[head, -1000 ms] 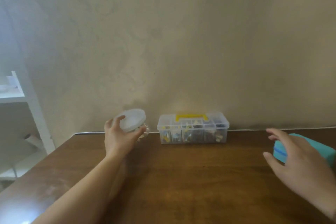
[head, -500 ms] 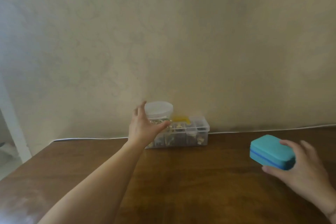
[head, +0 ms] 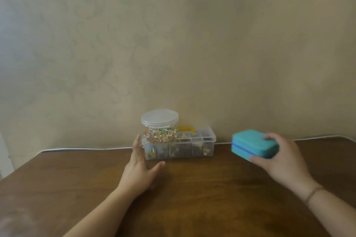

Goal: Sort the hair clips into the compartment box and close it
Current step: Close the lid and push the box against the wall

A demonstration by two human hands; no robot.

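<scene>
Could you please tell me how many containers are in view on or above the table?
3: a clear lidded jar atop the left end of the clear compartment box by the wall, and a teal case held in the right hand. None seems hidden.

Along the far edge of the table (head: 192, 208), against the wall (head: 173, 44), the compartment box (head: 192, 146) blocks the middle, with a lidded jar (head: 159, 127) standing on its left end. The left far corner and whole near half lie open for reaching.
</scene>
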